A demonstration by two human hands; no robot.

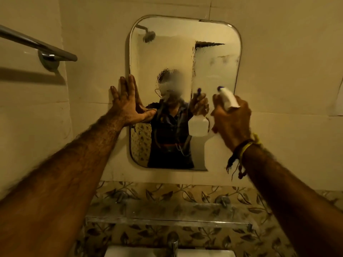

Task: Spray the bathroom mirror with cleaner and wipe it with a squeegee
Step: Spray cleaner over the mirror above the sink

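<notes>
A rounded rectangular mirror (213, 71) hangs on the tiled wall, its surface misted with spray and streaked with drips in the middle and upper right. My left hand (128, 104) lies flat with fingers spread on the mirror's left edge and the wall. My right hand (232, 119) grips a white spray bottle (229, 98) with a purple nozzle, pointed at the mirror's right side. The bottle's clear body shows below my hand and as a reflection in the glass. No squeegee is in sight.
A chrome towel bar (37, 45) juts from the wall at upper left. Below the mirror a glass shelf (167, 214) is fixed on leaf-patterned tiles, with a tap (173, 243) and a white basin (130, 254) at the bottom edge.
</notes>
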